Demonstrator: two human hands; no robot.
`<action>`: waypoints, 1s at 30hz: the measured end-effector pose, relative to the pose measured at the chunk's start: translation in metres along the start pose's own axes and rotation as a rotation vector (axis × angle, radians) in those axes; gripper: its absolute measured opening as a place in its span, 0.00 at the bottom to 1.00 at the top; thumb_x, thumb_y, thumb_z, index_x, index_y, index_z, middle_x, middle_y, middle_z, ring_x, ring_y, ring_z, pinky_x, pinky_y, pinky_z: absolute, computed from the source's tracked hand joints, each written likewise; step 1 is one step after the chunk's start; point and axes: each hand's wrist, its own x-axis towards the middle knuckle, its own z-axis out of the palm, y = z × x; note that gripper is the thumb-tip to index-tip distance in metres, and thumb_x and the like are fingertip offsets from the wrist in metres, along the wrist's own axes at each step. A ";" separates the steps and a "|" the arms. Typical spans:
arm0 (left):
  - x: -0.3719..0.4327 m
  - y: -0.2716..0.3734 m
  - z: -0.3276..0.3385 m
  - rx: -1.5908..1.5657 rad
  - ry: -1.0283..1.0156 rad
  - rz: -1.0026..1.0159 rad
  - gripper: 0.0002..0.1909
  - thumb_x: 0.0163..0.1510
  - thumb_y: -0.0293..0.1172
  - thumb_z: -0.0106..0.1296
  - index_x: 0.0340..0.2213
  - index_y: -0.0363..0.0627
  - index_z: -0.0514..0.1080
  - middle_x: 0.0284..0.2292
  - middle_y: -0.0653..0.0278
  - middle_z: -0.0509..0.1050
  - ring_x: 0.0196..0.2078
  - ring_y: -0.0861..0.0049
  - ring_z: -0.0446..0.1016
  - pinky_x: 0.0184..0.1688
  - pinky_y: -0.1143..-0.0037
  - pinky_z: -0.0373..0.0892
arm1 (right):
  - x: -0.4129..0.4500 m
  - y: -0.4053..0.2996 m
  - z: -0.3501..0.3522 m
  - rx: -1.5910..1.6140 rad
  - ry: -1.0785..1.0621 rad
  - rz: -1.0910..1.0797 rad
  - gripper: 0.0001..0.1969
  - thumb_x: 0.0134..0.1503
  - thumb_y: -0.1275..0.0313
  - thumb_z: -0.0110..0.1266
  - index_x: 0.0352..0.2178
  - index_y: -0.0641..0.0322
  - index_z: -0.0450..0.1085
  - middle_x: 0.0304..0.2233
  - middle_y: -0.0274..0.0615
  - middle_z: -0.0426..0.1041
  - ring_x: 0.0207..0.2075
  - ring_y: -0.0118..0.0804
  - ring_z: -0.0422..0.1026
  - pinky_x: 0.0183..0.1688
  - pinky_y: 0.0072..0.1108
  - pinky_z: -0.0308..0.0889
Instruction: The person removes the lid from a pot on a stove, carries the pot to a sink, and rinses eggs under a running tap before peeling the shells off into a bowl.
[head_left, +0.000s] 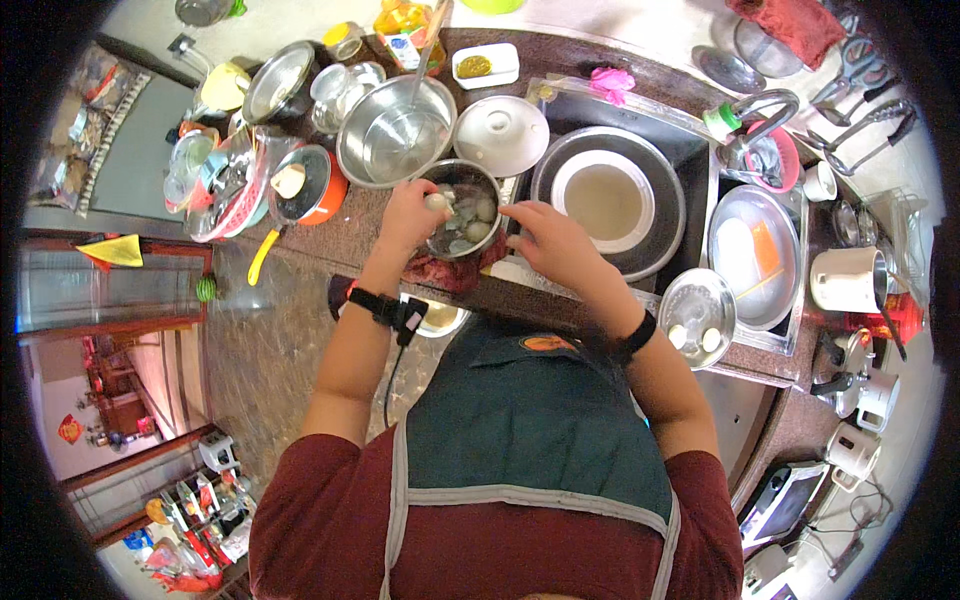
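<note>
My left hand (411, 217) is over the left rim of a steel pot (491, 238), pinching a small pale, egg-like piece (436, 202) between the fingertips. Inside the pot, several pale round pieces (478, 231), perhaps eggs, lie in liquid with lighter scraps. Just right of the pot is my right hand (551, 244), its index finger pointing at the rim and the thumb apart. Whether that fingertip touches the rim I cannot tell. A dark red cloth (450, 274) lies at the pot's near side.
Behind the pot stand a large steel bowl (367, 154) and a white lid (502, 135). To the right, the sink (626, 112) holds a dark basin (667, 225). A steel dish (694, 307) with two pale pieces sits at the counter's edge. An orange pan (330, 195) is left.
</note>
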 end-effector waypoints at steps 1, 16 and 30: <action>-0.003 -0.006 0.002 -0.001 0.002 -0.013 0.22 0.42 0.35 0.65 0.38 0.37 0.73 0.35 0.58 0.77 0.34 0.69 0.76 0.39 0.72 0.71 | 0.006 -0.002 0.005 0.022 0.000 -0.014 0.21 0.52 0.69 0.54 0.50 0.53 0.67 0.46 0.47 0.70 0.48 0.50 0.69 0.49 0.34 0.66; -0.022 0.009 -0.012 -1.738 -0.323 -0.509 0.16 0.57 0.37 0.54 0.43 0.42 0.70 0.41 0.66 0.74 0.43 0.79 0.72 0.47 0.74 0.70 | 0.070 -0.027 0.067 0.545 0.091 0.144 0.25 0.51 0.63 0.59 0.49 0.63 0.68 0.43 0.50 0.73 0.39 0.43 0.74 0.41 0.28 0.68; -0.030 0.014 -0.008 -1.854 -0.102 -0.516 0.16 0.60 0.36 0.49 0.48 0.45 0.67 0.44 0.66 0.73 0.46 0.78 0.73 0.49 0.75 0.70 | 0.078 -0.028 0.093 0.322 0.338 -0.116 0.21 0.58 0.69 0.47 0.51 0.68 0.65 0.41 0.53 0.70 0.42 0.50 0.70 0.46 0.31 0.65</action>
